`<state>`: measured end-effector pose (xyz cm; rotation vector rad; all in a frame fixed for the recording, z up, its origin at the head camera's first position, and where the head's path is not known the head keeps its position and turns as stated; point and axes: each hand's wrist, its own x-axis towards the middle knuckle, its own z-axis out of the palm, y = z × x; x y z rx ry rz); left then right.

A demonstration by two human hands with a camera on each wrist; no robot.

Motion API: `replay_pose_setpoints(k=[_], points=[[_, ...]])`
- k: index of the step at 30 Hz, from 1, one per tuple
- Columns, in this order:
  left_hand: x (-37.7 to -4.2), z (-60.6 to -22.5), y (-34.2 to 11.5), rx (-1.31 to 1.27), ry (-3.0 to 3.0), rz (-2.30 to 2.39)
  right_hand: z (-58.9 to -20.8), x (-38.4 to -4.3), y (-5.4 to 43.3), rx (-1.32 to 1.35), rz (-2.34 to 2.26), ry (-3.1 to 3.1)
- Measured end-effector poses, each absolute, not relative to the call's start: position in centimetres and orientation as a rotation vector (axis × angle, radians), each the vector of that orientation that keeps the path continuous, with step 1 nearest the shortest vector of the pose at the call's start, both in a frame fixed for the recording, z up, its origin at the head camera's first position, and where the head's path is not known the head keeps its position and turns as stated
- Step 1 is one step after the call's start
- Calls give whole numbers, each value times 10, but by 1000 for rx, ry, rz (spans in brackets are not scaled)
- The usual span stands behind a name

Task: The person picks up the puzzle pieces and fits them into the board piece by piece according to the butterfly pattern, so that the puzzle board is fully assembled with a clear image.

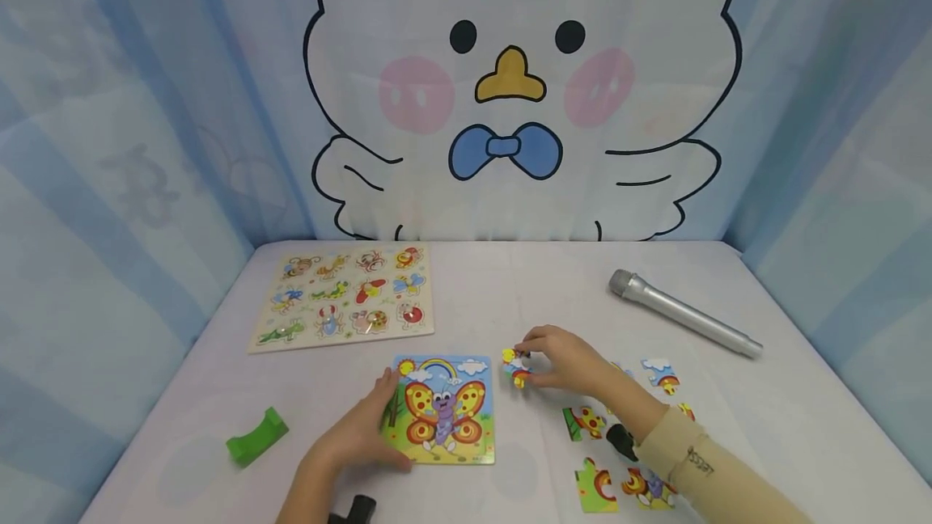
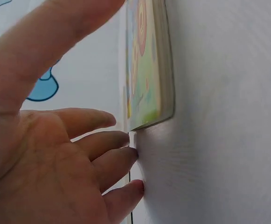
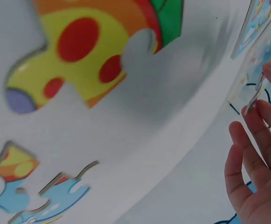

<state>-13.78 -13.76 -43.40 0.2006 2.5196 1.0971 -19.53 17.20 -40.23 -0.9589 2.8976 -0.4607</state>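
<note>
My left hand (image 1: 357,431) spans the left side of a square butterfly puzzle board (image 1: 446,415), thumb by its lower edge and fingertips at its upper left. Seen in the left wrist view, the fingers are loosely extended next to the board's (image 2: 147,93) corner. To the right of the board, my right hand (image 1: 571,361) pinches a colourful puzzle piece (image 1: 516,372) between thumb and fingers, partly covering it. The right wrist view shows that same piece nearly edge-on, held by the fingertips of the right hand (image 3: 261,172).
Loose puzzle pieces (image 1: 597,487) lie around my right forearm, some hidden beneath it. A wooden insect board (image 1: 342,297) rests at the back left. Nearer the left edge is a green curved block (image 1: 258,437). A silver microphone (image 1: 684,314) lies at the back right.
</note>
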Motion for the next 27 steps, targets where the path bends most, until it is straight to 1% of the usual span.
replay_pose_setpoints(k=[14,27], points=[[-138,-443,-141,270,2553,1079,-407,-206,128,-999,-523,2819],[-139,-445,-134,296,2577,1107,-414,-215,89,-971,-543,2748]])
